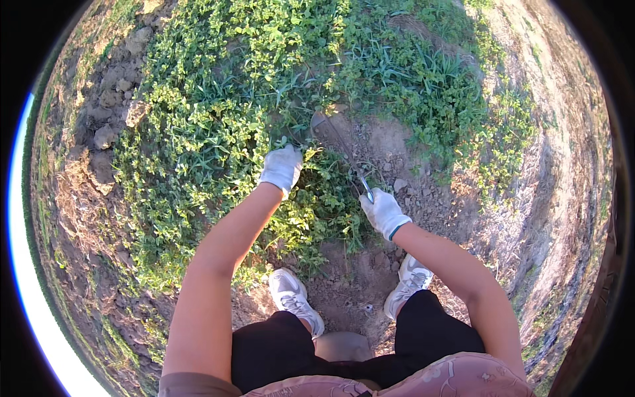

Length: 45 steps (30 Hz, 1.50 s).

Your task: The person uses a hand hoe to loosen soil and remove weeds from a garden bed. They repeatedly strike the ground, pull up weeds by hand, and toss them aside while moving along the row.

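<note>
My left hand (283, 166), in a white knit glove, is curled among low leafy green plants (218, 129). Leaves poke out around the glove, and the fingertips are hidden in them. My right hand (383, 211), gloved the same way, is closed around the shiny metal handle of a hand hoe (347, 151). The thin shaft slants away up and left, and its flat blade (318, 120) rests at the border between the foliage and bare soil. Between my hands lies a leafy clump (325, 188), partly in shade.
Bare soil with small clods (392, 149) lies right of the plants. Large dirt clods (111, 99) line the left side. Dry straw-like ground (536, 149) stretches along the right. My white shoes (295, 297) straddle dirt, with a rounded stool seat (343, 346) between my legs.
</note>
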### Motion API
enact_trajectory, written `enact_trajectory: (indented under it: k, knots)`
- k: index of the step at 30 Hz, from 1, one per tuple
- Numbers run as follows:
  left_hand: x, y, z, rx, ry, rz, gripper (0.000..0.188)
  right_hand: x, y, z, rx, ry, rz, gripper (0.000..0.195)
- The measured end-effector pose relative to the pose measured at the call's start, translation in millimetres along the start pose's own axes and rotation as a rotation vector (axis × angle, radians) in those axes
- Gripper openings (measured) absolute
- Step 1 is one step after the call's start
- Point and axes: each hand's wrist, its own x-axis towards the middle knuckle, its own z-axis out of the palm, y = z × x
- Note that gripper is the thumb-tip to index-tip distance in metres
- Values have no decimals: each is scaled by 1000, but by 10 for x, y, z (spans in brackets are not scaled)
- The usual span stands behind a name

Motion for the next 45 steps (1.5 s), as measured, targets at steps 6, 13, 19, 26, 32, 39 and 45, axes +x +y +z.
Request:
enact_trajectory:
  k: [6,13,19,26,32,39,45]
  knots:
    - [34,154,-147,0,-30,-14,18,113,304,362,168,-19,99,36]
    - [12,185,-129,-86,-105,-130,20,-201,72,232,25,-27,33,38]
    - [5,320,-401,-207,-244,-295,17,-80,121,124,-156,-30,-68,33]
    - [-5,283,-442,-119,-230,-214,16,109,-16,-63,-245,61,-190,32]
    - [-12,339,-600,-72,-297,-150,17,-482,723,-60,-236,10,-53,31]
    - [-63,301,-434,-30,-214,-124,13,77,-44,-46,-140,-2,-134,34]
    - [-61,274,-360,-77,-270,-165,17,-176,187,138,-218,44,-115,32]
